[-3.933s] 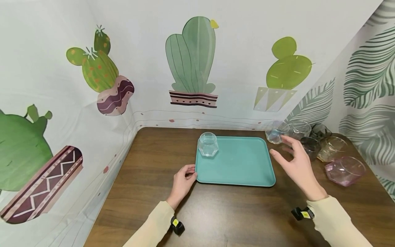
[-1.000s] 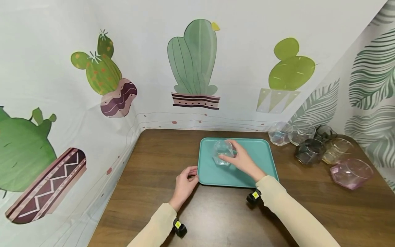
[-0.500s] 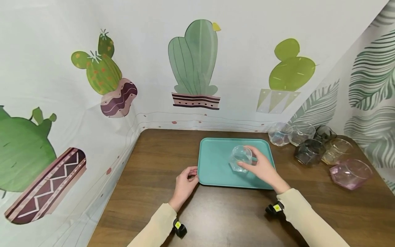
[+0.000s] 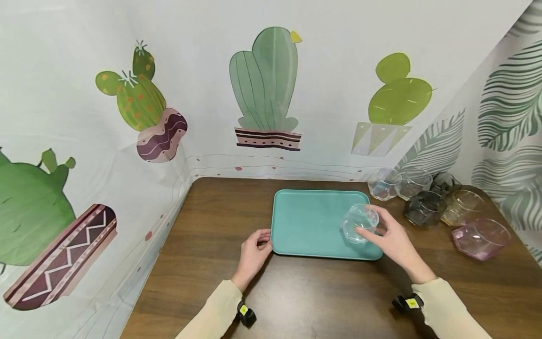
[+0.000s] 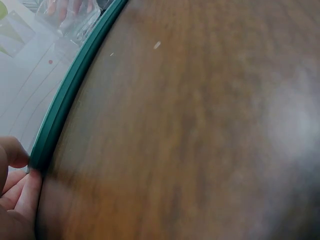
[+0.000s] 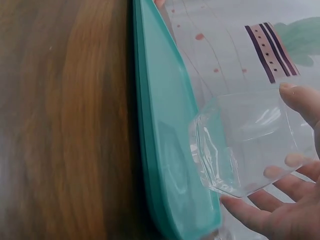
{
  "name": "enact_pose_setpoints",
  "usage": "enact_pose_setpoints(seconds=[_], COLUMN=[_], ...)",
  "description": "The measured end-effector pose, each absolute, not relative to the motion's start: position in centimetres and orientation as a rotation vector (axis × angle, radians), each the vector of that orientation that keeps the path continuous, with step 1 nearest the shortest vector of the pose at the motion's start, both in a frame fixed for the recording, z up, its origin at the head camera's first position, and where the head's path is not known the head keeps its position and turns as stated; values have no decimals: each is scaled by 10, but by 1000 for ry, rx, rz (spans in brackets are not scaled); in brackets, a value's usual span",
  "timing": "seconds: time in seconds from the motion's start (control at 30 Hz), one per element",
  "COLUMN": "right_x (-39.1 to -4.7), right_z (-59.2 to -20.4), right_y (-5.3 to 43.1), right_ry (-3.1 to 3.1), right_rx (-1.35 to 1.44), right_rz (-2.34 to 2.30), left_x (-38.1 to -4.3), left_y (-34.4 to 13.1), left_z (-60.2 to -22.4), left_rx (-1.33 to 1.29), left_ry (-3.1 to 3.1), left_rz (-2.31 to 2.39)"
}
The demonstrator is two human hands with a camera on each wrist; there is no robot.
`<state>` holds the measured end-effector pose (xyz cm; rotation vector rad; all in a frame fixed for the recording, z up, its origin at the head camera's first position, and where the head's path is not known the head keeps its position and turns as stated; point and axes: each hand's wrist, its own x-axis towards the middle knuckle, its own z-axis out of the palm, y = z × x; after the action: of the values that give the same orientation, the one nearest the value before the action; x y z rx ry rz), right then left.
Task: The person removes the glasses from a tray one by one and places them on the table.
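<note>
In the head view my right hand [image 4: 391, 238] grips a clear faceted drinking glass [image 4: 359, 225] over the right part of a teal tray [image 4: 311, 226]. The right wrist view shows thumb and fingers on opposite sides of the clear glass [image 6: 250, 145], whose base is tilted toward the tray [image 6: 170, 130]. There, the base looks raised off the tray. My left hand [image 4: 253, 254] holds the tray's left edge near its front corner. In the left wrist view its fingers [image 5: 27, 195] touch the dark green rim [image 5: 65, 100]; how far they reach beneath is hidden.
Several glasses stand together at the table's back right: clear ones [image 4: 384, 183], dark grey ones [image 4: 425, 207], an amber one [image 4: 462, 207] and a pink one [image 4: 482, 239]. The brown wooden table [image 4: 211, 212] backs onto a cactus-printed cloth [image 4: 195, 94].
Empty near the glasses at first, my right hand has since taken the clear glass from the tray's back left and carried it rightward and toward me. My left hand stays at the tray edge.
</note>
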<state>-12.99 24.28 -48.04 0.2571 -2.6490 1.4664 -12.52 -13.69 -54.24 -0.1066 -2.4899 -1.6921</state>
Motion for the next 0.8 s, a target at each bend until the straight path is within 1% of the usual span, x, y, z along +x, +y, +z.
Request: enact_pose_setpoints(seconds=[0.47,0.8], right_x=[-101,-84], right_z=[-472,-472], right_y=[294,337], right_ry=[-2548,-2530], right_rx=[126,-55], right_rz=[1405,1316], left_x=[-126,-126], left_y=[-136,-137], left_z=[-543,-547], left_rx=[-97,-108], left_ry=[-2493,-2488], left_rz=[-1692,-1677])
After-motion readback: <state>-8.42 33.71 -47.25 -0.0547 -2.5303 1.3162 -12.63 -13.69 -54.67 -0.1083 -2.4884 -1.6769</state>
